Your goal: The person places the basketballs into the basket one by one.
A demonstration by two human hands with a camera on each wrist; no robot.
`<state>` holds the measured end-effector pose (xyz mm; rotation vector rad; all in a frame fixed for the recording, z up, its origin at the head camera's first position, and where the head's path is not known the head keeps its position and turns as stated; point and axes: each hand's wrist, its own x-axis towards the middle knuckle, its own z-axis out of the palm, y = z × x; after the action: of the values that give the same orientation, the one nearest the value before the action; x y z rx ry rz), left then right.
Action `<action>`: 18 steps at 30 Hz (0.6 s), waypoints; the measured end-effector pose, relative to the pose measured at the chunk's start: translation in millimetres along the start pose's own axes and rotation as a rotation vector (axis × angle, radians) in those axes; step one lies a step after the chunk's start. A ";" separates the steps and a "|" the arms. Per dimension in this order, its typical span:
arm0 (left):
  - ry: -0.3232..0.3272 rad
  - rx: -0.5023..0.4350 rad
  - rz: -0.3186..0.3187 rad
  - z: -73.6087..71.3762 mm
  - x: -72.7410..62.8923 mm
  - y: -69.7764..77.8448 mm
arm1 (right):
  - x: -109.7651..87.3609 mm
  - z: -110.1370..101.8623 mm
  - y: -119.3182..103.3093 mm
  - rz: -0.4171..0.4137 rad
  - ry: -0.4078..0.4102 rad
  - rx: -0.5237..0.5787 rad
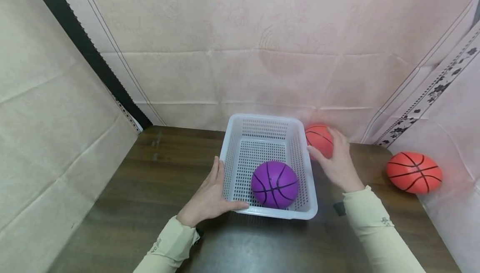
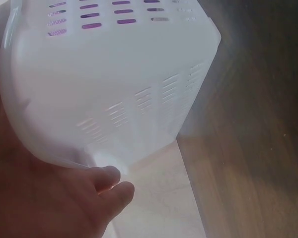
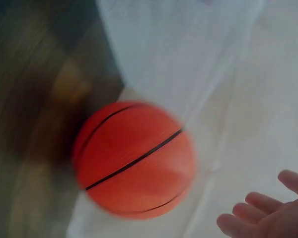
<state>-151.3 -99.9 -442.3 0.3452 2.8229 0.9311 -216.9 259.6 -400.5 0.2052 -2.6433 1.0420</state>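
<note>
Pressing with the left hand [image 1: 206, 200], fingers straight, against the lower-left corner of the white basket [image 1: 258, 152], mid-frame. Look inside at the purple ball [image 1: 275, 184]! Glance right to the outer orange ball [image 1: 414, 173]. Reaching with the right hand [image 1: 339, 164], fingers apart, at the far orange ball [image 1: 318, 137] beside the basket; cannot tell if touching.

No legible txt, nos. or brands; sm. marks [image 1: 387, 221] on R sleeve [image 1: 376, 237], L sleeve [image 1: 168, 239] unreadable.

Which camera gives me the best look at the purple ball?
The head view: the purple ball shows almost whole, inside the white basket. The left wrist view shows only purple patches through the basket; in the right wrist view I can't make it out.
</note>
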 end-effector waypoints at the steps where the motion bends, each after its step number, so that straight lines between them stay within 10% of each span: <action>1: 0.001 0.001 0.000 0.0 0.1 0.0 | 2.2 -0.8 6.3 0.028 0.008 0.004; 9: 0.013 -0.008 0.009 0.4 0.0 0.1 | 14.0 -2.8 55.9 0.285 -0.028 0.012; 18: 0.010 -0.022 0.000 0.6 -0.4 -0.2 | 21.7 8.1 75.4 0.380 -0.060 0.031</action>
<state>-150.9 -99.8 -442.9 0.3383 2.8187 0.9659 -257.0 308.4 -447.8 -0.2758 -2.7865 1.2047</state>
